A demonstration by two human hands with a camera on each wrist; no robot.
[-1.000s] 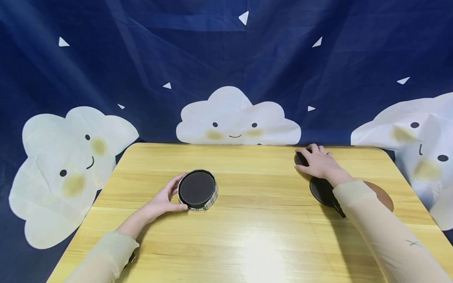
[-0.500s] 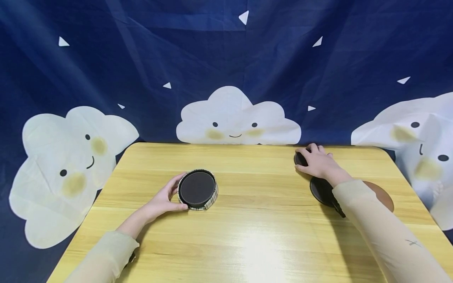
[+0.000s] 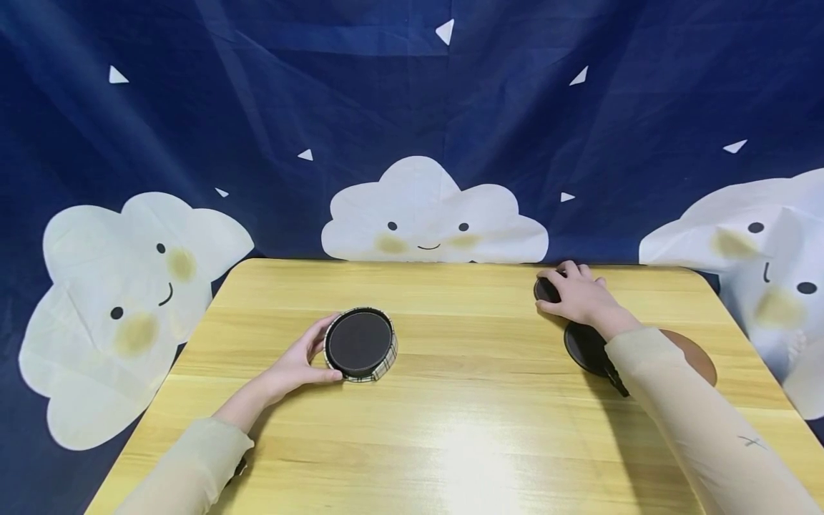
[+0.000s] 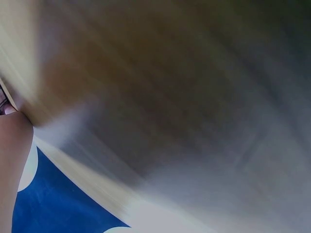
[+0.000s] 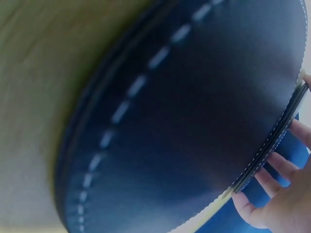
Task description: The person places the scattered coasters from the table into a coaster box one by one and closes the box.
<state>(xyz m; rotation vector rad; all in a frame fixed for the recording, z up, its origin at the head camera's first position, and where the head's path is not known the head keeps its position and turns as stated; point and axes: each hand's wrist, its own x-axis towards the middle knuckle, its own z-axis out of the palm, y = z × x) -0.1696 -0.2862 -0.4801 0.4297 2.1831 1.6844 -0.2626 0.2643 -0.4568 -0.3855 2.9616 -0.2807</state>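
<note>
My left hand (image 3: 301,361) curls round the side of a round coaster holder (image 3: 385,366) with a plaid wall, thumb in front and fingers behind. A black stitched coaster (image 3: 358,343) lies inside it. In the left wrist view only a sliver of the holder shows beside the hand (image 4: 12,126). Toward the back right, my right hand (image 3: 576,292) grips a dark round coaster (image 3: 546,291) by its edge, thumb and fingers spread round it. The right wrist view shows those fingertips along stitched dark edges (image 5: 265,150), and the right hand (image 5: 284,194) behind.
Under the right forearm lie another black coaster (image 3: 584,348) and a brown round one (image 3: 695,354), both partly hidden by the sleeve. In the right wrist view a large dark coaster (image 5: 184,111) fills the foreground. A blue cloud-print curtain (image 3: 386,86) hangs behind the wooden table (image 3: 450,400).
</note>
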